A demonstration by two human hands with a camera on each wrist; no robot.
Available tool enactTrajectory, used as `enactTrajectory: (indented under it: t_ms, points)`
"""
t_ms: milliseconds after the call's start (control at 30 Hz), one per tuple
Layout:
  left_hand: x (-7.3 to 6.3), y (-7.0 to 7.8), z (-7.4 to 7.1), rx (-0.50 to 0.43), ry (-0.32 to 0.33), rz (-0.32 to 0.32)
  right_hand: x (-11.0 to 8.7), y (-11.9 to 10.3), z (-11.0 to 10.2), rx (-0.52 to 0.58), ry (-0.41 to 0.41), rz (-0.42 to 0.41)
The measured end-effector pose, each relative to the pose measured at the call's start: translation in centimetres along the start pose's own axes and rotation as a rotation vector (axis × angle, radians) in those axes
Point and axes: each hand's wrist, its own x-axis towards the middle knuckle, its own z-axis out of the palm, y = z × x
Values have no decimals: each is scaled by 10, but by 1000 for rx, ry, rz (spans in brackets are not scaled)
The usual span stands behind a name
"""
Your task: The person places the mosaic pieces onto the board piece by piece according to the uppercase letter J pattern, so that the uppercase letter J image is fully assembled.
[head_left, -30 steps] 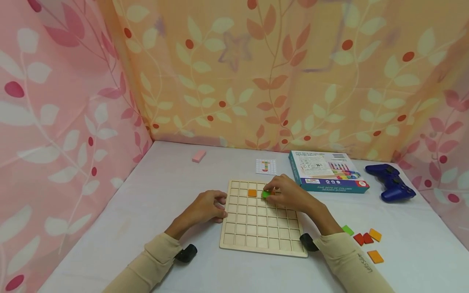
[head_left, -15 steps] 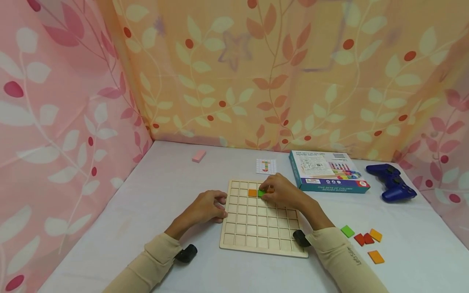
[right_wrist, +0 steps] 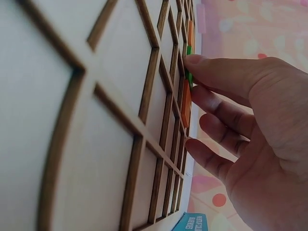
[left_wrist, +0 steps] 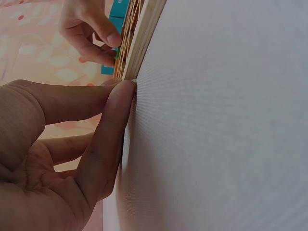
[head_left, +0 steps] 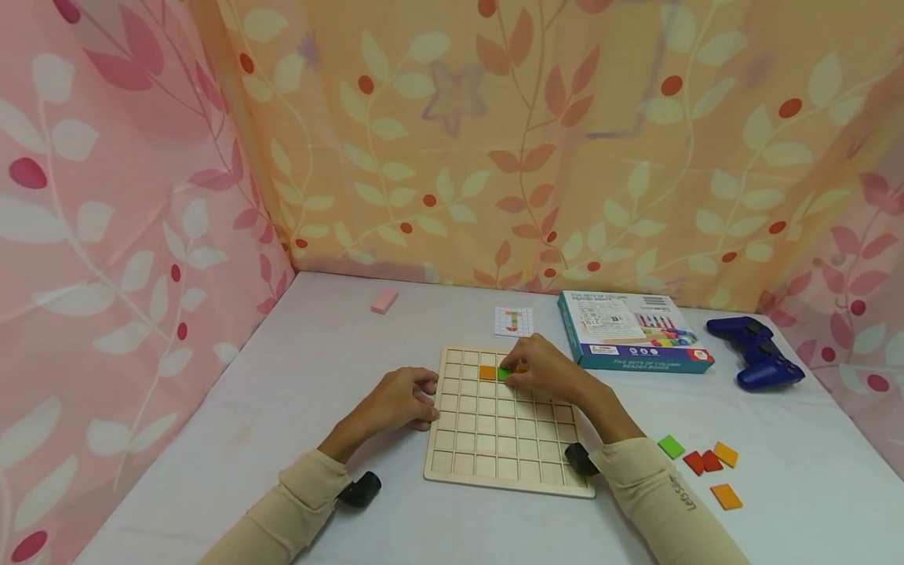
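At the board's upper rows, the right hand (head_left: 547,369) pinches a green tile (head_left: 504,374) between thumb and finger; whether it's fully seated can't be told. The left hand (head_left: 395,399) has thumb and forefinger apart, touching the left edge of the wooden board (head_left: 487,424), not visibly wrapped round it. Hands well apart.

Main risk: the green tile sits between the left orange tile (head_left: 487,373) and right orange tile (right_wrist: 186,103), so a sideways push could ride it onto a ridge or knock a neighbour out of its cell. Board could skid if the left fingers lift. The right wrist camera (head_left: 581,459) hangs over the board's right side and could clip it.

Edges and room: the lower rows are bare. Pattern card (head_left: 514,321) lies just beyond the top edge, game box (head_left: 636,333) near the upper right corner, so it's tight there. Loose tiles (head_left: 727,497) lie right of the right sleeve; a wide elbow swing could scatter them. Counter (head_left: 318,337) to the left is roomy.
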Motion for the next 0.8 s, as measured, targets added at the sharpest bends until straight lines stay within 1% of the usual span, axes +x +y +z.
enactTrajectory:
  t_ms: [267, 433, 567, 733, 800]
  points:
    - [-1, 1, 0, 15, 0, 12, -5, -1, -4, 3, -15, -2]
    - [-1, 1, 0, 16, 2, 9, -15, 1, -10, 7, -14, 41]
    - [0, 0, 0, 16, 4, 4, -30, 4, -17, 33, -10, 87]
    - [1, -1, 1, 11, 5, 0, -55, 10, -28, 46, 10, 129]
    - [1, -1, 1, 10, 3, -1, -66, 14, -32, 41, 23, 120]
